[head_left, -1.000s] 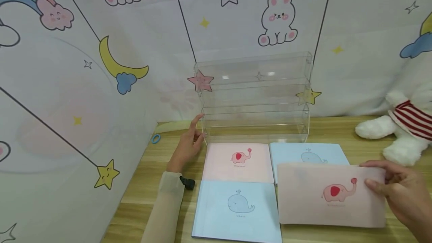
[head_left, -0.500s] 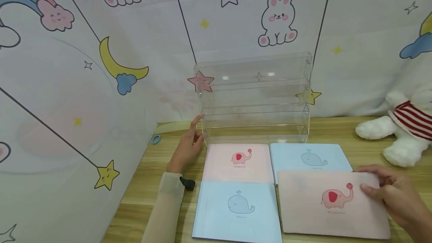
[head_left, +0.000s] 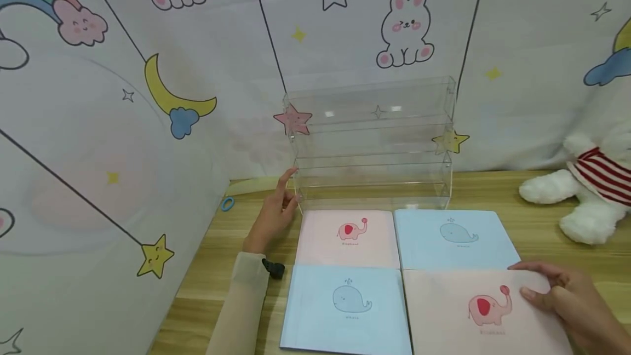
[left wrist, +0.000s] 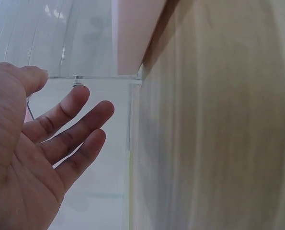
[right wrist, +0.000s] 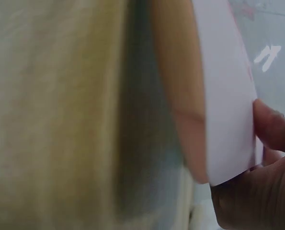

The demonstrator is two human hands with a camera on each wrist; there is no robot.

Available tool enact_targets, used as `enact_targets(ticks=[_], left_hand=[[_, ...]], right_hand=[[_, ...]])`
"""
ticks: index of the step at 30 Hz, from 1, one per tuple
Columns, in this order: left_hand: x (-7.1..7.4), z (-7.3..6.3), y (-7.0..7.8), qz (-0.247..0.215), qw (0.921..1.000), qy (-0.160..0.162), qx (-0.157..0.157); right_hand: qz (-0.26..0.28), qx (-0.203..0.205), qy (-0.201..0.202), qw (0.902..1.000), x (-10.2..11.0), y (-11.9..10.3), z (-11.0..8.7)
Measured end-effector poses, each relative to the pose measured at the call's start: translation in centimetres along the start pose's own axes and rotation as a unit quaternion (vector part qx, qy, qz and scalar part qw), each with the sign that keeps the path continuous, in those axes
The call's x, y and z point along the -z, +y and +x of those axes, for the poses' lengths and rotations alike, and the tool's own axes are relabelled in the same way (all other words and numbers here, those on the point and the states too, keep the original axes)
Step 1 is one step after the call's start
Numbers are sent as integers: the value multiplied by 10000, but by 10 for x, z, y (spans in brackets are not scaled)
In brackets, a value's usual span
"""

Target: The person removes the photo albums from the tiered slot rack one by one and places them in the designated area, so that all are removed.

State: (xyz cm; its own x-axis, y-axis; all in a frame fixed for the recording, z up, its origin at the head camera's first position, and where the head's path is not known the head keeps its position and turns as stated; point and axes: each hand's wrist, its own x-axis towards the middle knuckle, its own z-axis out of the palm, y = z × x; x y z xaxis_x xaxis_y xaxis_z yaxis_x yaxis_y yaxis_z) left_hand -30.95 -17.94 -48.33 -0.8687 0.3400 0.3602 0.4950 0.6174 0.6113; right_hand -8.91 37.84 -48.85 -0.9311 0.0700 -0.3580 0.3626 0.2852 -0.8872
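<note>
My right hand (head_left: 574, 297) grips the right edge of a pink elephant book (head_left: 443, 300), thumb on its cover. In the right wrist view its white page edges (right wrist: 228, 105) show beside the thumb, and the book is tilted just over the table. My left hand (head_left: 273, 215) is at the left side of a clear acrylic tiered rack (head_left: 374, 171); its fingers are relaxed, fingertips right at the rack's edge (left wrist: 92, 77). Before the rack lie another pink elephant book (head_left: 320, 240) and a blue whale book (head_left: 419, 240). A second blue whale book (head_left: 315, 333) lies nearer me.
A white plush toy (head_left: 586, 201) in a striped top sits at the right on the wooden table (head_left: 197, 295). A small blue ring (head_left: 227, 204) lies left of the rack. A printed cloth (head_left: 236, 97) hangs behind and at the left.
My right hand has brought the pink elephant book down and toward me, uncovering the right blue whale book behind it. My left hand has stayed at the rack.
</note>
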Motion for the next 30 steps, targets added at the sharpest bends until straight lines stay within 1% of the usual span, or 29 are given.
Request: enact_targets(ticks=[3,6,9,13,15,17,18,20,22,24,26,28,30], left_hand=[[0,-1,-1,-38,10000,-1,7],[1,0,-1,-48,10000,4,-2],[0,0,-2,-54,10000,17,-15],[-1,1,-2,-51,10000,17,-29],[-1,0,-2,-46,10000,13,-35],[-1,0,-2,-54,10000,5,-35],[-1,0,-1,-64,10000,-3,-21],[-1,0,0,-103,9999,-24,19],[-1,0,1,-136,9999,-49,55],[-1,0,1,-159,9998,-76,85],[-1,1,1,-163,9998,-88,91],[-1,1,1,-174,9998,-92,89],[-1,1,1,-176,9998,-79,83]], right_hand=[[-148,-23,65,9999,-2,1,0],[-618,-1,118,9980,-3,1,3],[-799,-82,140,9967,-4,0,5],[-944,25,227,9953,-10,0,5],[-1532,240,406,9871,-13,-3,5],[-2140,466,586,9740,-14,-4,6],[-2504,565,675,9641,-14,-6,6],[-3180,754,883,9410,-14,-8,7],[-3538,923,954,9258,-13,-9,6],[-3811,964,956,9145,-13,-9,6],[-3952,822,893,9105,-13,-10,5],[-4041,660,815,9087,-13,-10,6],[-4088,565,844,9070,-13,-11,5]])
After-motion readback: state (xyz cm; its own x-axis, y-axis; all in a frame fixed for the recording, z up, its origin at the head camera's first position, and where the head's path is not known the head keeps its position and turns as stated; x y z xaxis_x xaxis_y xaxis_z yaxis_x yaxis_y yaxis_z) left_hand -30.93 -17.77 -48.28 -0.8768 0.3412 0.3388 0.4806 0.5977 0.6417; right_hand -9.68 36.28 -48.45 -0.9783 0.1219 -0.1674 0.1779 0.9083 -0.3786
